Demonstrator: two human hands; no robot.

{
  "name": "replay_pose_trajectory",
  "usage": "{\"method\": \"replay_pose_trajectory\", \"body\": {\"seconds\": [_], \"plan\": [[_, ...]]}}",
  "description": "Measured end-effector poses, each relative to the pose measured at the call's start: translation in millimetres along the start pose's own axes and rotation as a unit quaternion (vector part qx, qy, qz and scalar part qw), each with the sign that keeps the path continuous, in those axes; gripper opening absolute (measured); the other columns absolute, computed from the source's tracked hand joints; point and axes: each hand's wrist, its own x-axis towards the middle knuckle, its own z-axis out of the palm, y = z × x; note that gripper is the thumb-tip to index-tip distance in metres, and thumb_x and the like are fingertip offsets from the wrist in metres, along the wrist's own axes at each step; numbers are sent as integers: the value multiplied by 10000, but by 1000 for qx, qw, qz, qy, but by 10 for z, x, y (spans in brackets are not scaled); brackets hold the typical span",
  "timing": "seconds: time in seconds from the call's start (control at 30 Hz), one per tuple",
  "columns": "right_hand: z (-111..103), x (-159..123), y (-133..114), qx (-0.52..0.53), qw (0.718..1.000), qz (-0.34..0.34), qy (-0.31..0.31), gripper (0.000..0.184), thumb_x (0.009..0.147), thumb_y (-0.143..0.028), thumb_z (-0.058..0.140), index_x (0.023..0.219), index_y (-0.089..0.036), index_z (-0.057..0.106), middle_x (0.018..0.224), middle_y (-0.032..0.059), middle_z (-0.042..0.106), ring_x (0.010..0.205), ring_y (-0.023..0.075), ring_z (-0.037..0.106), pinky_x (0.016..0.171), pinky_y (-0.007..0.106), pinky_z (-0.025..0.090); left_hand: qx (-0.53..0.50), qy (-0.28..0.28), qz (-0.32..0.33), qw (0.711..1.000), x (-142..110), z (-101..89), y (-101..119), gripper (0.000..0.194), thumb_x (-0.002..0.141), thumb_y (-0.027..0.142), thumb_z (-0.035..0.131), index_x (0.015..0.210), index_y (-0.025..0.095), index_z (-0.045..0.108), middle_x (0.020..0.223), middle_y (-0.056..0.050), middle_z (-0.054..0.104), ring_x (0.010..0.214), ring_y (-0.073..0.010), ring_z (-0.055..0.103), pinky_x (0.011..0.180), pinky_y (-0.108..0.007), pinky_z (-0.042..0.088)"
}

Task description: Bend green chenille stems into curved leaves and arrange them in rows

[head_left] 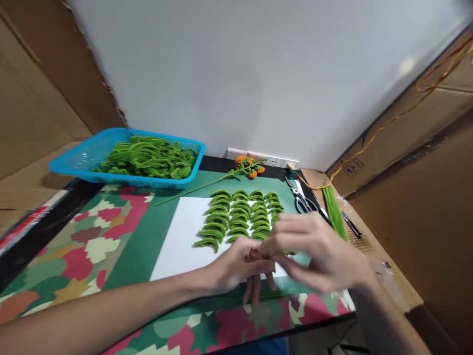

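My left hand (pixel 238 266) and my right hand (pixel 308 249) meet over the front of the white sheet (pixel 177 246). Their fingertips are pinched together on a green pipe cleaner, mostly hidden by the fingers; only a trace of green shows there. My right hand is blurred by motion. Just beyond my hands lie several curved green pipe-cleaner leaves (pixel 214 227), laid out in columns on the sheet. My right hand covers part of the rightmost column.
A blue basket (pixel 199 153) heaped with green pipe-cleaner pieces (pixel 148 155) stands back left. An orange flower on a green stem (pixel 207 185) lies behind the sheet. To the right are scissors (pixel 301 199), long green pipe cleaners (pixel 334 212) and a dark cutter (pixel 352 226). Cardboard walls flank the table.
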Motion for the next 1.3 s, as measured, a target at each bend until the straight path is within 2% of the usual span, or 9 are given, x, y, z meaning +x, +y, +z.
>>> {"method": "replay_pose_trajectory", "body": {"seconds": [0.07,0.13,0.2,0.33,0.47,0.63,0.8,1.03,1.3], "plan": [[-763,761,375,74,994,71,47,222,998,-366,750,1133,-196,795,1069,88,778,990,228,704,865,382,570,-25,-3,-31,999,-14,13,-15,440,877,518,850,893,114,675,812,-119,817,390,-128,648,322,-167,427],[-1062,1079,593,159,984,60,58,372,920,-519,832,1088,-189,806,996,64,779,901,186,706,798,313,555,-43,10,-26,999,-17,18,-22,448,846,511,880,859,119,662,796,-124,815,376,-131,646,317,-170,438],[-977,1059,711,224,969,59,85,405,872,-531,869,1061,-176,820,897,50,779,801,160,696,732,278,546,-53,20,-20,998,-14,21,-14,447,823,491,905,822,119,658,782,-125,814,363,-130,641,311,-169,441],[-524,824,844,358,921,73,132,283,844,-387,925,998,-166,840,812,50,791,699,151,731,663,249,584,-62,19,-46,997,-10,31,33,420,819,454,918,811,102,689,782,-130,819,355,-130,642,303,-165,437],[-397,837,906,435,880,97,168,189,835,-265,934,969,-163,850,820,65,823,707,170,779,672,249,631,-69,6,-55,996,-3,24,76,421,885,480,865,870,87,714,822,-152,826,385,-144,676,315,-166,455],[-429,867,901,447,874,104,158,140,847,-221,917,951,-150,858,835,67,835,711,158,780,668,226,638,-87,-26,-65,994,18,-1,122,467,998,524,727,1053,61,757,937,-217,836,511,-199,766,355,-180,501],[-412,830,899,454,870,121,153,150,850,-251,918,940,-150,855,820,56,832,689,151,773,648,222,639,-99,-44,-69,992,28,-6,139,491,1007,525,714,1128,53,777,1099,-273,821,645,-245,821,391,-193,538],[-377,848,884,469,863,119,144,147,861,-277,907,917,-153,852,785,53,824,668,165,779,640,245,661,-80,-46,-76,993,20,-3,135,473,982,490,763,1151,50,797,1036,-255,836,679,-251,830,441,-215,589],[-371,856,863,478,862,113,128,159,810,-239,947,896,-146,852,760,54,823,651,166,783,624,236,654,-58,-46,-88,993,-1,-14,130,449,963,496,783,1022,50,791,1087,-273,826,706,-270,840,446,-242,618]]}}
